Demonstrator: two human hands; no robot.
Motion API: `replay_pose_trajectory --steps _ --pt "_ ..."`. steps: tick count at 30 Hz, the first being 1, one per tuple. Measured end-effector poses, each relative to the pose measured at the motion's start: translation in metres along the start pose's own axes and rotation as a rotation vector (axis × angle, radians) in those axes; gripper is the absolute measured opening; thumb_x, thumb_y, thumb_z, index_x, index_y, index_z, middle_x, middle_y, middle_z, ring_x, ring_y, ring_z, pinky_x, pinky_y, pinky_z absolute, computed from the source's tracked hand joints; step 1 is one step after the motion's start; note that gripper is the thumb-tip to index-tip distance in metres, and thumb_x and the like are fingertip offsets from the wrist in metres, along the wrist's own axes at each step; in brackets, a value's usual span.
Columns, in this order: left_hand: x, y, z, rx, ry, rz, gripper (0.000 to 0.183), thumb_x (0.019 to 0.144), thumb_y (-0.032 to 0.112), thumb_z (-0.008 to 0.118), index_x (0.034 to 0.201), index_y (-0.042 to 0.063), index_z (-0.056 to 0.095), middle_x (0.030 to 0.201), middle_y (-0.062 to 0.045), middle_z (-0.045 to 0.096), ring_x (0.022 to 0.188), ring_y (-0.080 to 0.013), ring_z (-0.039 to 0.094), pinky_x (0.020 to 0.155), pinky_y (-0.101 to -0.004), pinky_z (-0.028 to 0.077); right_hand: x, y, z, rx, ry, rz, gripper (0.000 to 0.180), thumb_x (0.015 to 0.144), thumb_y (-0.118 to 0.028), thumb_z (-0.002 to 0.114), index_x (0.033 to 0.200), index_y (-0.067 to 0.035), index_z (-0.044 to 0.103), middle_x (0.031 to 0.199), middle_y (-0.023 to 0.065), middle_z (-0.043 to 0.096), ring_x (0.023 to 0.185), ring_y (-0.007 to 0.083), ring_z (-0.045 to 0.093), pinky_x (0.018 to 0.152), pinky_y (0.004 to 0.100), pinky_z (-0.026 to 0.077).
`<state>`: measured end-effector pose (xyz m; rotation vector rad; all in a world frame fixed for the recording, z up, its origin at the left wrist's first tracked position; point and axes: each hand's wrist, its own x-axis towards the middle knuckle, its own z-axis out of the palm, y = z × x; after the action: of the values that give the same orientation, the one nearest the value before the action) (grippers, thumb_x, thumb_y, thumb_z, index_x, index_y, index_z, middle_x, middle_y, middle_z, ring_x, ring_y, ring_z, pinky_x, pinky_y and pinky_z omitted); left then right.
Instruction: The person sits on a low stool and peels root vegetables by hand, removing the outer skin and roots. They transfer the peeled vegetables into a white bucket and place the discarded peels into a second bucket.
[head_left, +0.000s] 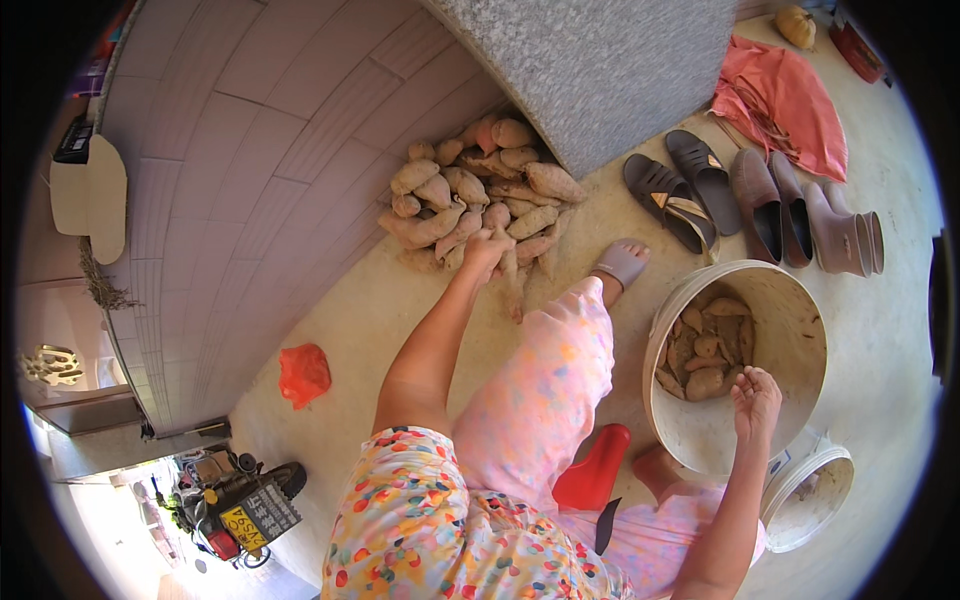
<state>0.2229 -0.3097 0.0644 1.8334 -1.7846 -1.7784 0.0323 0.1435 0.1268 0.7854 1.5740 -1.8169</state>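
A heap of sweet potatoes (465, 187) lies on the floor against the tiled wall and a granite-like block. My left hand (487, 251) is at the near edge of this heap, its fingers closed around a long, thin sweet potato (511, 277). Over the near rim of a large whitish bucket (795, 322) is my right hand (756, 394), fingers partly curled, with nothing seen in it. Several sweet potatoes (705, 364) and some soil lie at the bottom of that bucket.
Beside the large bucket stands a smaller white bucket (806, 532). Sandals (705, 172), slip-on shoes (757, 202) and rubber boots (840, 232) line the floor beyond it, near a red sack (795, 105). A red plastic bag (304, 375) lies left; a motorcycle (232, 510) stands lower left.
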Motion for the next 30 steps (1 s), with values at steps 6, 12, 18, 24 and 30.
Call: replay_pose_trajectory --steps 6,12,18,24,30 --pt "0.041 -0.117 -0.012 -0.124 0.216 -0.381 0.022 0.076 0.013 0.063 0.091 0.000 0.054 0.073 -0.010 0.056 0.056 -0.0210 0.054 0.040 -0.0356 0.041 0.005 0.002 0.014 -0.047 -0.085 0.056 0.006 0.082 -0.009 0.055 0.084 -0.004 0.057 0.078 0.0040 0.058 0.066 0.0120 0.055 0.056 0.0235 0.046" --pt "0.057 -0.165 -0.024 -0.306 0.288 -0.495 0.013 0.076 0.010 0.062 0.075 0.000 0.053 0.064 -0.013 0.054 0.047 -0.0229 0.052 0.034 -0.0375 0.037 0.014 0.007 0.026 -0.097 -0.100 0.074 0.007 0.083 -0.010 0.054 0.086 -0.004 0.056 0.080 0.0045 0.058 0.068 0.0124 0.055 0.057 0.0233 0.046" --pt "0.074 -0.203 -0.051 -0.475 0.316 -0.631 0.007 0.082 0.012 0.055 0.083 0.006 0.053 0.069 -0.011 0.056 0.055 -0.0251 0.055 0.044 -0.0386 0.041 0.018 0.012 0.033 -0.135 -0.141 0.080 0.009 0.085 -0.011 0.052 0.086 -0.003 0.055 0.080 0.0051 0.058 0.069 0.0125 0.055 0.058 0.0228 0.046" --pt "0.079 -0.207 -0.051 -0.682 0.539 -0.589 0.010 0.085 0.009 0.047 0.093 0.005 0.052 0.081 -0.013 0.056 0.068 -0.0270 0.056 0.055 -0.0435 0.046 0.019 0.015 0.028 -0.178 -0.077 0.098 0.009 0.086 -0.012 0.052 0.087 -0.004 0.055 0.080 0.0050 0.058 0.069 0.0124 0.054 0.058 0.0227 0.045" --pt "0.092 -0.216 -0.082 -0.608 0.127 -0.224 0.020 0.082 0.012 0.050 0.101 0.008 0.048 0.092 -0.009 0.052 0.087 -0.0248 0.048 0.073 -0.0468 0.045 0.019 0.011 0.029 -0.145 -0.025 0.102 0.009 0.085 -0.011 0.053 0.088 -0.004 0.056 0.081 0.0054 0.058 0.068 0.0125 0.055 0.058 0.0233 0.044"
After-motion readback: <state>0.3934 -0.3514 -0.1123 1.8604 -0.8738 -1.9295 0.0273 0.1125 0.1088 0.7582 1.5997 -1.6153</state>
